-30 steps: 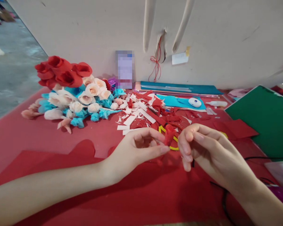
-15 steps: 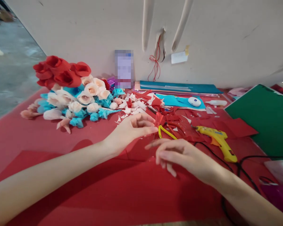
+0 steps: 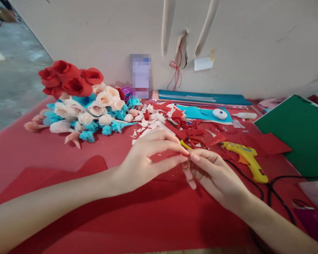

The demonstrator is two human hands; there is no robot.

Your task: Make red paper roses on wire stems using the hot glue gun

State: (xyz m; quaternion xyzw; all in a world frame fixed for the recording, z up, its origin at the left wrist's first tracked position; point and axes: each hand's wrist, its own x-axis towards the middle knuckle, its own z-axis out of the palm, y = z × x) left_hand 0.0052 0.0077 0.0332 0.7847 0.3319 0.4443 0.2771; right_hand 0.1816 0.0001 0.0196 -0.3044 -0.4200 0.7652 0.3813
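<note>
Grip [image 3: 187, 155] of left hand [image 3: 141, 160] against right hand [image 3: 217, 176], both pinched closed, any contents hidden.

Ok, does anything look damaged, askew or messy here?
Yes. Red and white paper scraps are strewn messily on the table. The pale panel behind it looks damaged: a ragged slit gapes there, with thin red cord hanging at it. A white note beside that tilts, yellow tape at one corner.

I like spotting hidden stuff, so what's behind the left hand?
Past the left hand, you can see white paper scraps, red scraps and a bit of a yellow handle. The rest of the handle and whatever the hand covers can't be seen.
</note>
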